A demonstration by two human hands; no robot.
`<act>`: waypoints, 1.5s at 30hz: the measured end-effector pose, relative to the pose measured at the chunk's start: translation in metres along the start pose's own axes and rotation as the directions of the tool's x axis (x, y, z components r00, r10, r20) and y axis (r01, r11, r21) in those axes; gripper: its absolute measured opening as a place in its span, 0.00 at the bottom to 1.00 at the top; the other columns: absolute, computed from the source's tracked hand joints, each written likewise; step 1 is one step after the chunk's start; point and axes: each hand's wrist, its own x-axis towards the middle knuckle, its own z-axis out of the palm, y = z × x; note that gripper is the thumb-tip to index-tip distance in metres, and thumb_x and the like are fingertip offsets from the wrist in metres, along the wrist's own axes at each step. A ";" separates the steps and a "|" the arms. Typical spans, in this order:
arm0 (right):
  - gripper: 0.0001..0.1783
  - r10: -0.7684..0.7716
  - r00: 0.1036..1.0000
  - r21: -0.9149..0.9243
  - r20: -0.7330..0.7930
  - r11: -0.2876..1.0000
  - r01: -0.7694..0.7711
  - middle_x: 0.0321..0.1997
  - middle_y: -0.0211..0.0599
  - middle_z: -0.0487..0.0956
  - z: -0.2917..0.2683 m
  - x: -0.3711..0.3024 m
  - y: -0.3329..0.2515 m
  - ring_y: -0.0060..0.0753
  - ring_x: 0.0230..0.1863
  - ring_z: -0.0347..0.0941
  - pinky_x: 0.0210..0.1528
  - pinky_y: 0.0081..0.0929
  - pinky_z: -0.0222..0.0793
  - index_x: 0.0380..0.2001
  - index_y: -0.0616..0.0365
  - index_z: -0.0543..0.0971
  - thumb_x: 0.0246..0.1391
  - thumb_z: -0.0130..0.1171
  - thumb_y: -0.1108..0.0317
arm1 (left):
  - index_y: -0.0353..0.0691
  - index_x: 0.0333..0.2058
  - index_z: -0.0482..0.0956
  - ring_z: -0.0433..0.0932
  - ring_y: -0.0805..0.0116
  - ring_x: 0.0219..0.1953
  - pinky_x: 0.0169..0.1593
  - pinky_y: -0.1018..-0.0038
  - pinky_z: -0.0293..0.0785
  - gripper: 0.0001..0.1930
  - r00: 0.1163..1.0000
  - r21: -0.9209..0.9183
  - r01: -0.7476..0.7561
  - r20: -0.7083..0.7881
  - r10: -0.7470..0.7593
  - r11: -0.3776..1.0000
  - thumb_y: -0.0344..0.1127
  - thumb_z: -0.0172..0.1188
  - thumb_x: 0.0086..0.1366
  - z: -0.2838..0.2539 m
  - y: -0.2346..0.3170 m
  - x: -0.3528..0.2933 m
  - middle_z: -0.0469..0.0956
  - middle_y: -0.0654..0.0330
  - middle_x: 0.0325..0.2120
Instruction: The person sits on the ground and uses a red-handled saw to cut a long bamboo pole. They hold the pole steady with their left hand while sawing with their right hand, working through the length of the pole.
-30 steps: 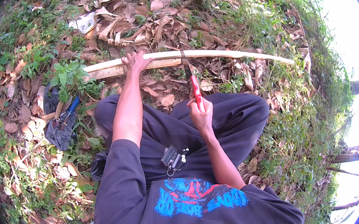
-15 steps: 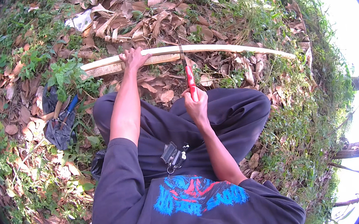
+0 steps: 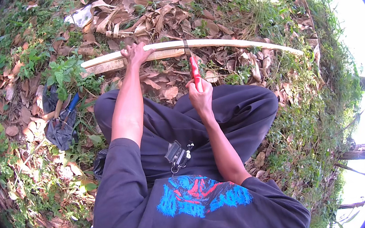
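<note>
A long, pale wooden strip (image 3: 237, 44), bending in this view, lies crosswise beyond my folded legs. Beneath its left part sits a shorter, thicker piece of wood (image 3: 164, 54). My left hand (image 3: 136, 55) bears down on the strip over that piece, fingers curled across the far edge and thumb stretched to the right. My right hand (image 3: 201, 94) is wrapped round the red handle of a hand saw (image 3: 195, 69). The thin dark blade points away from me and crosses the strip just right of the shorter piece's end. Whether it has cut into the wood is too small to tell.
Dry leaves (image 3: 153, 16) and green weeds cover the ground. At the left lies a black plastic bag (image 3: 61, 132) with a blue-handled tool (image 3: 73, 103) and wooden handles. A whitish plastic scrap (image 3: 80, 17) lies farther off. Keys (image 3: 176, 155) rest on my lap.
My right hand has pushed the saw slightly away from me, so more of the blade reaches past the strip. My left hand keeps its place on the wood.
</note>
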 end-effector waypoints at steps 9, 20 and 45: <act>0.09 0.156 0.985 0.152 0.073 0.974 -0.165 0.14 0.21 0.68 -0.026 -0.067 -0.016 0.09 0.14 0.60 0.17 0.14 0.53 0.25 0.64 0.78 0.55 0.48 0.78 | 0.53 0.52 0.79 0.61 0.45 0.64 0.63 0.41 0.43 0.34 1.000 0.008 0.010 -0.007 -0.010 1.000 0.70 0.59 0.55 0.001 -0.013 -0.004 0.73 0.48 0.56; 0.09 0.138 0.988 0.104 0.071 0.984 -0.144 0.14 0.22 0.69 -0.019 -0.046 -0.019 0.10 0.15 0.60 0.18 0.16 0.53 0.24 0.65 0.78 0.54 0.50 0.78 | 0.54 0.53 0.77 0.62 0.46 0.61 0.61 0.42 0.42 0.37 1.000 0.050 0.014 -0.019 -0.013 0.999 0.74 0.56 0.54 0.010 -0.013 0.004 0.73 0.50 0.54; 0.06 0.040 0.999 0.001 0.032 0.999 -0.040 0.12 0.34 0.69 -0.018 -0.030 0.011 0.20 0.15 0.62 0.20 0.26 0.60 0.24 0.66 0.77 0.52 0.55 0.76 | 0.50 0.54 0.77 0.60 0.40 0.66 0.64 0.35 0.39 0.36 1.000 0.018 -0.003 -0.023 0.003 1.000 0.70 0.58 0.56 0.005 -0.006 0.000 0.71 0.44 0.59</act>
